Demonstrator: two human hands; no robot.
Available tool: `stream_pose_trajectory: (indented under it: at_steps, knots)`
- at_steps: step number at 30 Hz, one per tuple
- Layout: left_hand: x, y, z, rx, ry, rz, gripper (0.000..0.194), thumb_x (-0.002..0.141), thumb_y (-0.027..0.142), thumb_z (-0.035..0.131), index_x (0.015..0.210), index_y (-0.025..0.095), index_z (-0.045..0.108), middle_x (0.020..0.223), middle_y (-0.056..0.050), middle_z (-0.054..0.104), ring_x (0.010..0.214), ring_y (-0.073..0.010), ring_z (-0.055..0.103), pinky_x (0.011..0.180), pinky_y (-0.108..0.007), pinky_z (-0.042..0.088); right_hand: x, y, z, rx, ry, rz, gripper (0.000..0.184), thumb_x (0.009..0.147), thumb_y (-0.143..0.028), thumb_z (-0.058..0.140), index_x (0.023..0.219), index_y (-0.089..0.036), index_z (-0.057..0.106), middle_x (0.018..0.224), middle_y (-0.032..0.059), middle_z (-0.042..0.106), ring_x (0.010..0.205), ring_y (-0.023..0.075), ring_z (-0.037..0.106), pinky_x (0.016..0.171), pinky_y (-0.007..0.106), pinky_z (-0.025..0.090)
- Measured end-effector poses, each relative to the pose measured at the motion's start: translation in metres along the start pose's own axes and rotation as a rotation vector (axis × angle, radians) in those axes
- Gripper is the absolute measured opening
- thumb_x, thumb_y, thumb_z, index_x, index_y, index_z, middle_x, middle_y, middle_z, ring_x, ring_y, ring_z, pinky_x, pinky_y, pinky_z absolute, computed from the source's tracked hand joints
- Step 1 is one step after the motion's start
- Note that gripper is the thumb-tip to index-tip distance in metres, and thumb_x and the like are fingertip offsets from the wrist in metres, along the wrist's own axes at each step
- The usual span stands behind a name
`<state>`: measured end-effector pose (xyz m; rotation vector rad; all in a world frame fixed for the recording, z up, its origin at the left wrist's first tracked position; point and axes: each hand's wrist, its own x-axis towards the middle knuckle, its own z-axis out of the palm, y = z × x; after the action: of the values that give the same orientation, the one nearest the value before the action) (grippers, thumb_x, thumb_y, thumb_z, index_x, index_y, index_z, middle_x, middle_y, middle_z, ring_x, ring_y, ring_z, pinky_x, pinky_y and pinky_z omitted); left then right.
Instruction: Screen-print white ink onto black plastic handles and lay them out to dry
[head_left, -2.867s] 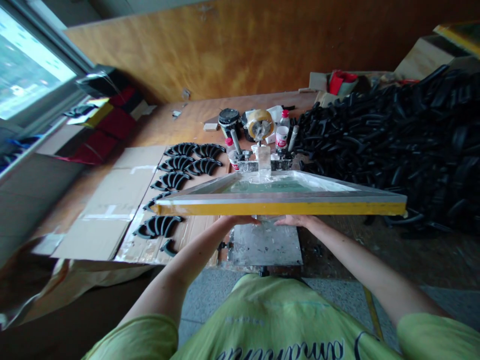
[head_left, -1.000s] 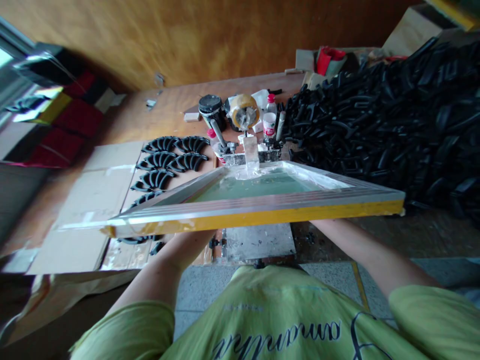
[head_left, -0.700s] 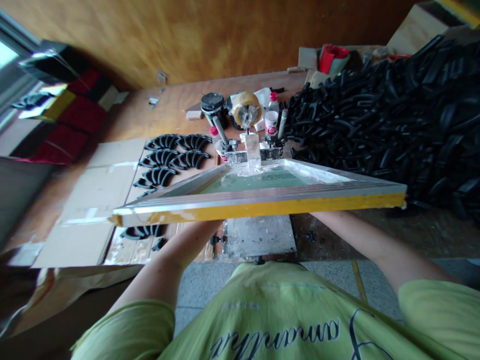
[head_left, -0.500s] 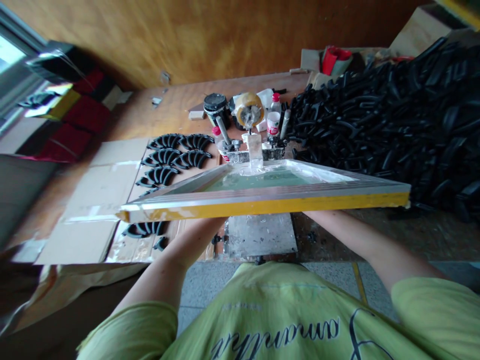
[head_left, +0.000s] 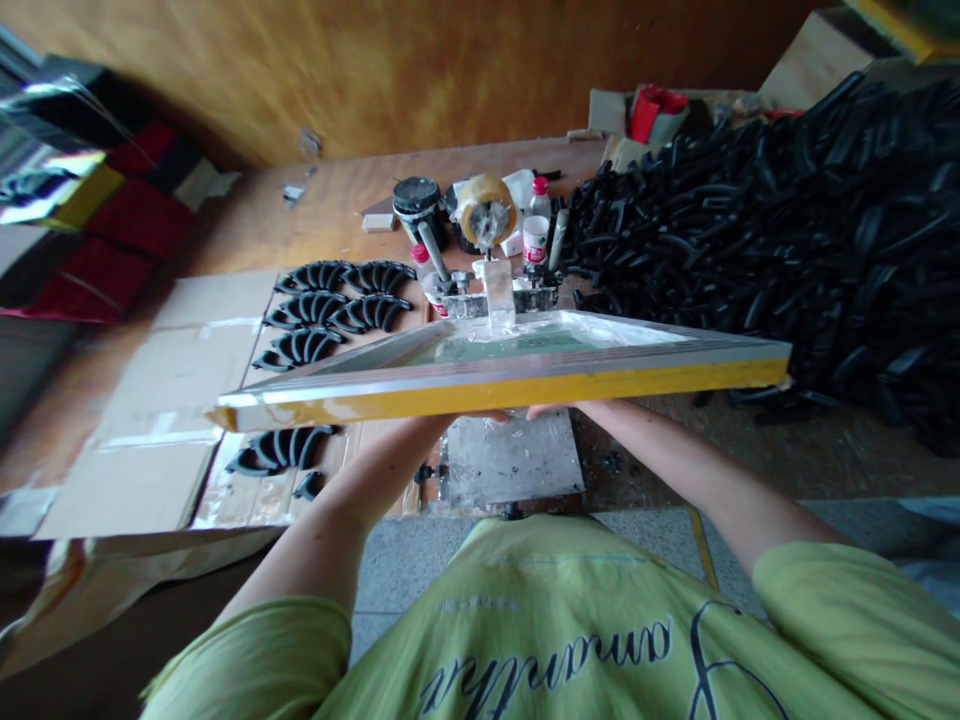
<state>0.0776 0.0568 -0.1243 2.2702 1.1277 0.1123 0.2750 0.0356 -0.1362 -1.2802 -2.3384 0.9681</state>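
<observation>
A screen-printing frame (head_left: 510,393), with a silver rim, yellow tape along its front side and a greenish mesh, is raised and tilted in front of me. Both of my hands reach in beneath it. Slivers of my left hand (head_left: 484,415) and my right hand (head_left: 551,408) show under the front side, close together above a stained metal plate (head_left: 517,462). The frame covers most of their fingers and anything between them. A clamp bar (head_left: 450,303) carries the frame at the back, and a tape-wrapped roll (head_left: 487,212) stands above it.
Rows of curved black handles (head_left: 304,347) lie on flattened cardboard (head_left: 161,400) to the left. A big heap of black parts (head_left: 750,240) fills the right. Behind stand a black-lidded tub (head_left: 417,205), a red-capped bottle (head_left: 539,200) and a white cup (head_left: 535,240).
The view has shifted about. My hands, visible earliest, went out of sight under the frame, and now a little of each shows again at its front side. The frame stays raised.
</observation>
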Motion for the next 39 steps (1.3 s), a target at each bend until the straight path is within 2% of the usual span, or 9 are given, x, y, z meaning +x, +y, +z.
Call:
stream_pose_trajectory:
  at_steps: [6,10,13,16,20,26,32,36,39]
  knots:
    - [-0.005,-0.004,0.003,0.058,-0.008,0.042,0.086,0.057,0.047,0.082,0.132,0.019,0.052,0.138,-0.013,0.051,0.134,-0.0388,0.035,0.110,-0.049,0.031,-0.020,0.012,-0.007,-0.137,0.044,0.043,0.090,0.052,-0.035,0.087,0.134,-0.023,0.050,0.139,0.0096,0.050,0.133,0.0373,0.037,0.113,0.051,0.026]
    - [-0.030,-0.018,0.017,0.096,0.042,-0.015,0.084,0.058,0.043,0.083,0.133,0.018,0.052,0.133,-0.017,0.055,0.133,-0.0401,0.039,0.109,-0.050,0.033,-0.093,0.066,-0.036,-0.244,0.354,0.350,0.050,0.083,-0.032,0.060,0.131,-0.019,0.052,0.129,0.0145,0.057,0.124,0.0331,0.047,0.108,0.050,0.032]
    - [-0.060,-0.022,0.030,0.050,0.197,-0.041,0.085,0.064,0.043,0.079,0.138,0.015,0.046,0.137,-0.019,0.051,0.133,-0.0389,0.040,0.110,-0.052,0.031,-0.158,0.121,-0.055,-0.459,0.490,0.671,0.039,0.083,-0.014,0.049,0.120,-0.009,0.058,0.113,0.0240,0.062,0.113,0.0350,0.053,0.098,0.051,0.038]
    - [-0.089,-0.015,0.041,-0.020,0.372,-0.082,0.078,0.074,0.044,0.071,0.141,0.016,0.042,0.148,-0.018,0.040,0.142,-0.0351,0.028,0.115,-0.052,0.026,-0.188,0.150,-0.060,-0.533,0.457,0.762,0.034,0.082,-0.009,0.045,0.109,-0.013,0.064,0.105,0.0219,0.065,0.107,0.0339,0.056,0.089,0.050,0.043]
    - [-0.114,-0.002,0.047,-0.098,0.570,-0.202,0.056,0.085,0.041,0.060,0.135,0.019,0.049,0.148,-0.014,0.043,0.142,-0.0283,0.031,0.115,-0.049,0.028,-0.149,0.109,-0.041,-0.410,0.542,0.584,0.027,0.088,-0.021,0.049,0.107,-0.016,0.067,0.104,0.0174,0.068,0.102,0.0307,0.059,0.089,0.045,0.045]
    - [-0.115,0.012,0.017,-0.482,0.832,-0.257,0.042,0.086,0.042,0.059,0.122,0.020,0.059,0.132,-0.011,0.058,0.126,-0.0239,0.051,0.108,-0.042,0.039,-0.044,-0.003,0.012,-0.219,0.405,-0.052,0.025,0.089,-0.018,0.055,0.110,-0.019,0.068,0.109,0.0084,0.069,0.103,0.0229,0.058,0.094,0.038,0.045]
    - [-0.099,0.032,-0.063,-0.829,1.199,-0.221,0.039,0.084,0.050,0.058,0.103,0.018,0.065,0.089,-0.004,0.067,0.086,-0.0154,0.064,0.079,-0.028,0.051,-0.025,-0.026,0.034,-0.386,0.351,-0.052,0.024,0.091,-0.019,0.053,0.109,-0.019,0.069,0.103,0.0090,0.067,0.099,0.0236,0.055,0.089,0.038,0.045]
    - [-0.090,0.045,-0.097,-0.940,1.147,-0.112,0.045,0.089,0.055,0.044,0.106,0.018,0.065,0.075,-0.002,0.062,0.067,-0.0121,0.058,0.063,-0.023,0.049,-0.031,-0.033,0.031,-0.438,0.319,-0.038,0.028,0.090,-0.025,0.057,0.116,-0.019,0.066,0.111,0.0106,0.066,0.108,0.0278,0.053,0.096,0.045,0.041]
    - [-0.094,0.050,-0.097,-0.892,1.121,-0.128,0.049,0.090,0.057,0.041,0.106,0.018,0.066,0.078,-0.003,0.064,0.073,-0.0151,0.061,0.071,-0.027,0.050,-0.044,-0.027,0.011,-0.317,0.319,-0.004,0.033,0.090,-0.024,0.057,0.122,-0.018,0.062,0.114,0.0101,0.066,0.113,0.0259,0.054,0.101,0.042,0.040]
